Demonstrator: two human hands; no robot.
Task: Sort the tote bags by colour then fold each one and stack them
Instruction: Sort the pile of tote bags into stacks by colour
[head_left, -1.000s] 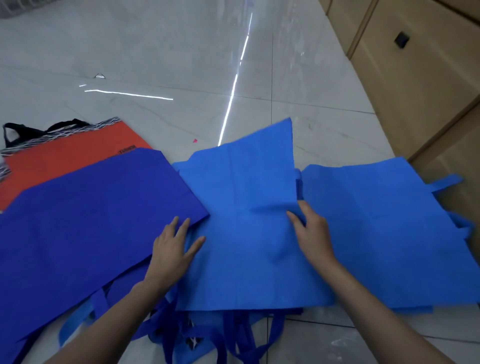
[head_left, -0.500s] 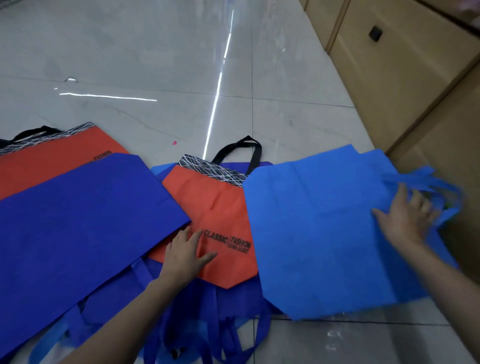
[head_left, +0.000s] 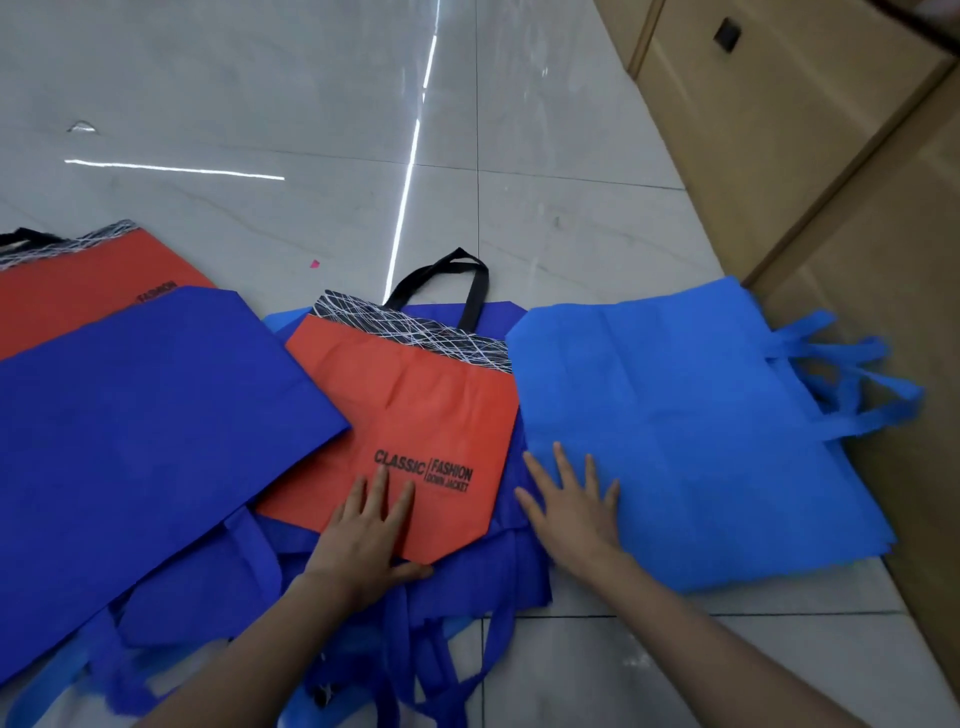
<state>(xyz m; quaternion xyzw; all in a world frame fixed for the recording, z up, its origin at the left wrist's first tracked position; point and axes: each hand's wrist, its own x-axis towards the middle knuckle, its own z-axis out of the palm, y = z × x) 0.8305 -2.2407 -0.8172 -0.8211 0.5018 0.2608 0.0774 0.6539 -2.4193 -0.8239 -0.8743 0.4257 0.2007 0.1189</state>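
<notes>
Floor (head_left: 260, 78) is big glossy tiles, pale grey with faint marble veining, and thin dark grout lines (head_left: 478, 156) cross it. It's super shiny, so you get 2 bright light streaks reflected in it: a long streak (head_left: 410, 171) running away from the camera and a shorter streak (head_left: 171, 169) going sideways on the left. The right side is light wood cabinetry (head_left: 779, 130) with flat fronts and a small dark square pull (head_left: 726, 35) on 1 panel. There's a tiny pink scrap (head_left: 314, 264) on the tile, plus a small shiny bit (head_left: 80, 127) far left, can't tell what.

Indoors, likely a room in a home: glossy grey marble-look floor tiles (head_left: 311, 93) throwing back strip-light reflections (head_left: 410, 171), pale wooden cabinet fronts (head_left: 789, 156) on the right, one with a dark square pull (head_left: 726, 35).
</notes>
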